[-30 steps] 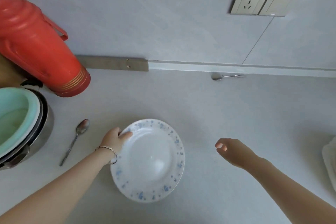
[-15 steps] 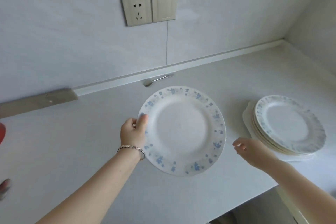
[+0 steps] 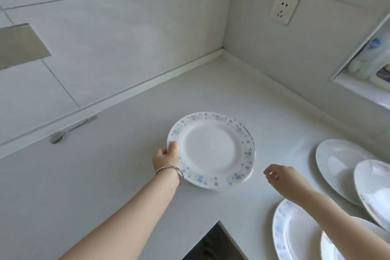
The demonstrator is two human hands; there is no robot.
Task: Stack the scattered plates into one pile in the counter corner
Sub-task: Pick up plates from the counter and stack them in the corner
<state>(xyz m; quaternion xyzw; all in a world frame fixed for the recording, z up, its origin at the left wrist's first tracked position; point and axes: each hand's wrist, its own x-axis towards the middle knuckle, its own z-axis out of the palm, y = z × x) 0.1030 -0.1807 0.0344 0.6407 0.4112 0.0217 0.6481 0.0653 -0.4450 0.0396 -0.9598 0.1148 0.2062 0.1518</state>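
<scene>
My left hand (image 3: 166, 159) grips the left rim of a white plate with a blue flower border (image 3: 211, 150), thumb on top. That plate sits over a pile of plates (image 3: 250, 172) whose edges peek out at its right and lower side, near the counter corner. My right hand (image 3: 280, 177) hovers to the right of the pile, fingers loosely curled, holding nothing. Several more plates lie scattered at the right: a plain white one (image 3: 339, 164), one overlapping it (image 3: 373, 188), and a blue-flowered one (image 3: 295, 232) near the counter's front edge.
A metal spoon (image 3: 69, 131) lies by the back wall strip at the left. A wall socket (image 3: 283, 9) sits on the right wall, and a recessed shelf (image 3: 363, 88) with items is at the far right. The counter's front edge (image 3: 219, 222) cuts in below.
My left hand carried the flowered plate rightward from the bare counter and brought it down over the pile near the corner. My right hand stayed beside it, holding nothing.
</scene>
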